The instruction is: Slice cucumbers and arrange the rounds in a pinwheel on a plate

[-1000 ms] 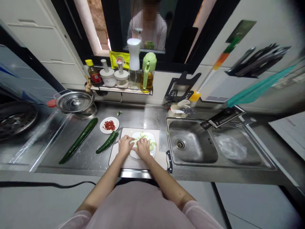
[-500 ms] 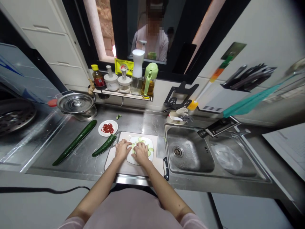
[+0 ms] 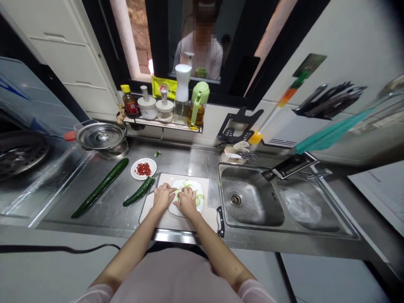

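Observation:
A white square plate (image 3: pixel 199 211) rests on a pale cutting board (image 3: pixel 179 224), with thin cucumber slices (image 3: pixel 198 201) spread around it. Over its left side, my left hand (image 3: pixel 163 197) has its fingers bent and closed at some slices. My right hand (image 3: pixel 187 202) curls over the plate's middle, fingers pressed on slices; both thumbs sit close together. The fingers partly hide the slices beneath. A kitchen knife (image 3: pixel 220 221) with a black handle lies along the board's right side. Left of the board is a cut piece of cucumber (image 3: pixel 139 192).
A small white dish (image 3: pixel 134 173) holds chopped red bits (image 3: pixel 143 169). A whole cucumber (image 3: pixel 100 188) lies farther left, near a lidded metal pot (image 3: pixel 101 136). Cucumber trimmings (image 3: pixel 157 154) sit behind. To the right is a sink (image 3: pixel 252 216); a rack of bottles (image 3: pixel 162 120) hangs behind.
Both hands stay over the plate with barely any shift in the fingers. The whole view has moved very slightly.

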Available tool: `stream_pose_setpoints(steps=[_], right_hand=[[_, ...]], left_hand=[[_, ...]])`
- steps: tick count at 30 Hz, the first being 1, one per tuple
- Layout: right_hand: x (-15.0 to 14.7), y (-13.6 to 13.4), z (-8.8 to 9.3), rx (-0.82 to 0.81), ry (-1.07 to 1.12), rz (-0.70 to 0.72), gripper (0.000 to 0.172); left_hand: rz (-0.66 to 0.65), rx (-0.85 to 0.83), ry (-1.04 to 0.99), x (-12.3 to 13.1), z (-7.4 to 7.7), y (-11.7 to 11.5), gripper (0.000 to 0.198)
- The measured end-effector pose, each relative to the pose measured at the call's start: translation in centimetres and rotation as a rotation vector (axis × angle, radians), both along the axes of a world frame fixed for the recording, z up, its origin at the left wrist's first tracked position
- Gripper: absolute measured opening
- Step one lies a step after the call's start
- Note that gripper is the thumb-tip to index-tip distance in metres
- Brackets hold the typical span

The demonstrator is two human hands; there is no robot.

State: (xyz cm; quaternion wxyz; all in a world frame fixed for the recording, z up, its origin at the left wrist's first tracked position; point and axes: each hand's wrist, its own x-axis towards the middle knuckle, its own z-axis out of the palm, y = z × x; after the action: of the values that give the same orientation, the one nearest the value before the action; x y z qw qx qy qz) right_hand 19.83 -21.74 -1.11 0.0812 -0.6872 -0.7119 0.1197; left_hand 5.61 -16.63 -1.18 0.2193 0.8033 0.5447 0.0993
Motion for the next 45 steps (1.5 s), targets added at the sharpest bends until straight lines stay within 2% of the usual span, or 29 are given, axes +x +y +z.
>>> stream_pose_setpoints(steps=[15,18,23,26,30,34,37,45], right_hand=[[-0.1,-0.2,0.5,-0.01,0.009,-0.007,0.034],[0.6,-0.4,0.9,0.002,0.062,-0.059,0.029],[2.6,-0.8,1.7,0.034,0.086,-0.169,0.024],[3.3,-0.9,1.7,0.047,0.1,-0.165,0.026],[4.0,-0.9,1.8,0.12,0.168,-0.222,0.026],[5.6,-1.7,2.3,0.225,0.206,-0.361,0.026],[7.1,-3.2,2.5,0.291,0.217,-0.424,0.028],[9.1,-6.4,1.5,0.307,0.261,-0.431,0.03]], left_hand=[[0.072,0.051,-0.027,0.3,-0.2,-0.7,0.029],[0.226,0.063,-0.161,0.1,-0.4,-0.6,0.029],[0.669,0.035,-0.508,-1.3,-2.0,0.3,0.036],[0.773,0.005,-0.588,-2.3,-3.1,0.5,0.037],[0.726,-0.027,-0.488,-3.1,-3.6,-0.2,0.035],[0.587,-0.028,-0.309,-3.4,-3.2,-1.1,0.037],[0.532,-0.019,-0.206,-3.3,-2.8,-1.4,0.04],[0.534,-0.035,0.007,-2.1,-1.8,-1.1,0.044]])
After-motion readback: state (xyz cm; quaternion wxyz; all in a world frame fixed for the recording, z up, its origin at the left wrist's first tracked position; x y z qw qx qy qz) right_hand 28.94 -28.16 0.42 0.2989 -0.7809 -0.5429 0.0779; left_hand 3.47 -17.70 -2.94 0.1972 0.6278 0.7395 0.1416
